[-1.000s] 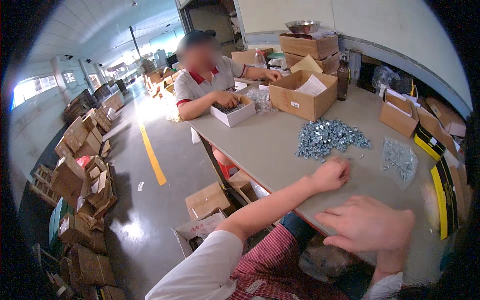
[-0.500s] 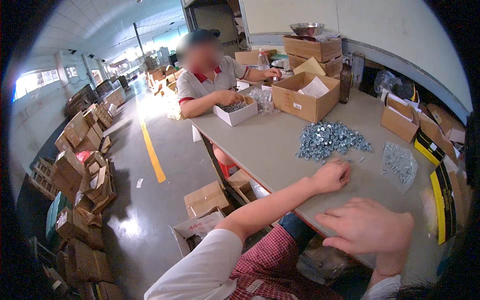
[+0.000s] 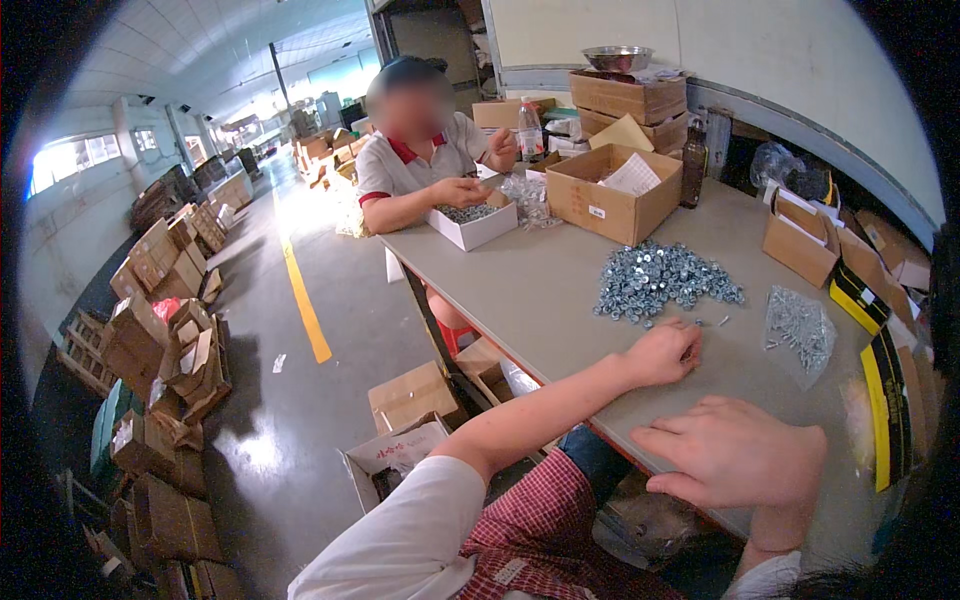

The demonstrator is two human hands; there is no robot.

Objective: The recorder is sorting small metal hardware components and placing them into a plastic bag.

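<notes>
My left hand [image 3: 664, 354] rests on the grey table [image 3: 540, 300], its fingers curled in. Whatever lies inside them, if anything, is hidden. Just beyond it spreads a heap of small silver-blue metal pieces [image 3: 665, 284], many of them round and flanged. A single short metal piece [image 3: 724, 321] lies apart, right of that hand. Closer to me, my right hand [image 3: 740, 450] hovers over or rests on the table's near side, back up, thumb apart from the fingers, with nothing seen in it. A clear plastic bag [image 3: 800, 335] of small metal pieces lies beyond it.
Across the table a co-worker [image 3: 425, 165] sits at a white box [image 3: 480, 228] of small metal parts. A cardboard box [image 3: 612, 200] and a brown bottle [image 3: 692, 165] stand at the back. Yellow-black cartons [image 3: 885, 400] line the right. Open cartons [image 3: 410, 400] sit below the left edge.
The co-worker's far hand has lifted from beside the cardboard box and drawn back toward the body; the near hand has risen slightly above the white box. My hands look unmoved.
</notes>
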